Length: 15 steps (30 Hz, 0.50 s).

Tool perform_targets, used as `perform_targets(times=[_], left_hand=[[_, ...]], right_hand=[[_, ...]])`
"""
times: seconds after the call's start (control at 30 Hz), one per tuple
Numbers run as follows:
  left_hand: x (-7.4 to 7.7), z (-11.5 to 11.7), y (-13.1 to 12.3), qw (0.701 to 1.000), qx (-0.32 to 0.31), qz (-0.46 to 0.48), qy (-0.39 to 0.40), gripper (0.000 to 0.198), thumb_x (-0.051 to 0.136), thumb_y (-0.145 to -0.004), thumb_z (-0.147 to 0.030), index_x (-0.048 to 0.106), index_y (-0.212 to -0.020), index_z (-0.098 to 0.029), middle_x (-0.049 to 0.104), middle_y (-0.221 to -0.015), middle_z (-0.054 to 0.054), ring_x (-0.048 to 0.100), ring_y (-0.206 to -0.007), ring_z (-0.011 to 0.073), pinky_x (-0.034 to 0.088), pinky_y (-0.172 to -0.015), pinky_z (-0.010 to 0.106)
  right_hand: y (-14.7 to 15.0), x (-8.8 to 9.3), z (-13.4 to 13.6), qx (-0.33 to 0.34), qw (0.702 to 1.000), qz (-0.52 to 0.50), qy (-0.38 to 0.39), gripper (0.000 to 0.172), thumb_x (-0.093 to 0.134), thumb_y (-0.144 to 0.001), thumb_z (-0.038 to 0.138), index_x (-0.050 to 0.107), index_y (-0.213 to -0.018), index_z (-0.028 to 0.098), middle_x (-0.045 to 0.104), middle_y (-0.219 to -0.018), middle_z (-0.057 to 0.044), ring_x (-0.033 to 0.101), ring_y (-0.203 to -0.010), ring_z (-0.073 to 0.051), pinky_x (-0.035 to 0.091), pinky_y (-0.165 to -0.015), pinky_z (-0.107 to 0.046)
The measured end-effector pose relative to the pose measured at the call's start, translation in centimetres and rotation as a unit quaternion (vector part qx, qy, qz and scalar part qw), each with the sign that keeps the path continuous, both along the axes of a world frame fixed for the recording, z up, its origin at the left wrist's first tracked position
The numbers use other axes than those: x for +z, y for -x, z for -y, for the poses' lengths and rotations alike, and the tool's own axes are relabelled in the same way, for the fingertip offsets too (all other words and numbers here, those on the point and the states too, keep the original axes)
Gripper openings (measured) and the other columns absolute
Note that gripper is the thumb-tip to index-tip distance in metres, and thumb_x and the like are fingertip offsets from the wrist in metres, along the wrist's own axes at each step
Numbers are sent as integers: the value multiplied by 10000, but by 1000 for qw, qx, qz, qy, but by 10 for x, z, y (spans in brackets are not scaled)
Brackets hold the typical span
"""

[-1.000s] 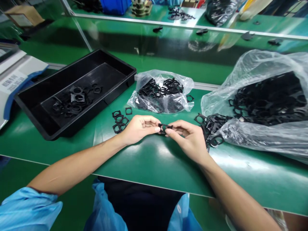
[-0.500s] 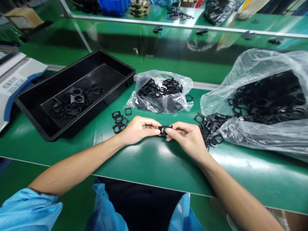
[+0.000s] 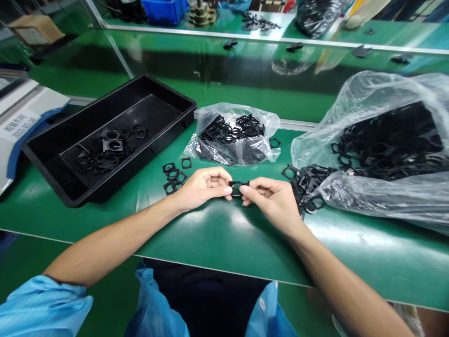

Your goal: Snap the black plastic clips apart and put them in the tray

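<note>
Between my two hands is a black plastic frame with a round opening (image 3: pixel 239 183), pinched at both sides over the green table. My left hand (image 3: pixel 203 188) grips its left edge with thumb and fingers. On the opposite edge, my right hand (image 3: pixel 271 196) closes the same way. Left of my left hand, several similar black frames (image 3: pixel 172 174) lie loose on the table. A heap of black frames (image 3: pixel 310 180) spreads just past my right hand. The fingers cover the ends of the held piece.
A black tray (image 3: pixel 147 152) with several frames inside stands at the left. Behind my hands sits a small clear bag (image 3: pixel 242 152) of black frames. A larger clear bag (image 3: pixel 379 192) lies open at the right. A metal-edged shelf (image 3: pixel 210 32) runs across the back.
The held frame has tilted, so its opening shows differently between my fingers. Both hands stay nearly in place, with slight finger movement.
</note>
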State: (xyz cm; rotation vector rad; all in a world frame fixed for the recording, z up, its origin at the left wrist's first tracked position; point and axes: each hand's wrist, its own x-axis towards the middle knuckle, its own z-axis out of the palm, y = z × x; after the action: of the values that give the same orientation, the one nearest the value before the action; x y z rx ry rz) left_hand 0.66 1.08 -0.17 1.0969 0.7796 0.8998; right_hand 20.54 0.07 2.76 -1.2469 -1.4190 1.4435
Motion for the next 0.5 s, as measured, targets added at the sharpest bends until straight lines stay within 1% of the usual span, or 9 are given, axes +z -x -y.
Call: perform_targets(times=[0.07,0.17,0.27,0.33,0.4,0.43,0.5], left_hand=[[-2,2,-2,999,33,-23,-32,296,843,-742,-354,644,-820,-149,677,-675,0,714,-639,145,565,-662,259],[-5,5,-4,993,68,-56,-74,243,821,-757,-304,670,-874,-153,691,-760,15,697,-697,126,556,-689,238],[-5,5,-4,989,65,-78,-112,281,800,-767,-274,705,-1010,-171,710,-903,48,671,-780,125,548,-707,227],[-5,4,-4,988,41,-80,-129,262,762,-800,-271,720,-1039,-170,705,-913,57,652,-774,126,541,-685,228],[-4,4,-3,988,24,-80,-128,221,729,-825,-260,725,-1023,-162,689,-859,47,635,-741,122,536,-662,229],[-4,4,-3,989,29,-78,-122,205,728,-823,-250,719,-1005,-158,675,-828,37,631,-729,119,536,-659,228],[-5,3,-3,991,59,-67,-98,179,747,-800,-232,684,-950,-157,650,-793,15,626,-709,108,537,-668,224]], right_hand=[[0,-2,1,-15,999,24,-30,427,806,-716,567,658,-648,172,656,-596,-23,610,-529,-148,517,-556,-273],[-1,-5,0,-23,995,69,-70,386,765,-774,534,677,-684,170,641,-602,-16,571,-531,-138,481,-546,-268],[-2,-7,-3,12,987,116,-109,375,736,-804,517,708,-672,168,627,-608,-15,534,-552,-128,461,-549,-264],[-2,-6,-4,45,987,114,-100,399,739,-792,543,710,-657,169,616,-595,-10,523,-546,-123,462,-542,-261],[-1,-6,-5,55,993,80,-64,426,748,-768,584,709,-681,169,615,-584,-5,529,-527,-121,481,-538,-262],[0,-5,-5,48,996,59,-45,434,754,-755,599,714,-714,169,623,-591,-5,542,-526,-124,498,-547,-267],[0,-4,-5,23,999,25,-24,441,774,-733,604,731,-803,171,653,-639,-15,586,-561,-139,535,-588,-281]])
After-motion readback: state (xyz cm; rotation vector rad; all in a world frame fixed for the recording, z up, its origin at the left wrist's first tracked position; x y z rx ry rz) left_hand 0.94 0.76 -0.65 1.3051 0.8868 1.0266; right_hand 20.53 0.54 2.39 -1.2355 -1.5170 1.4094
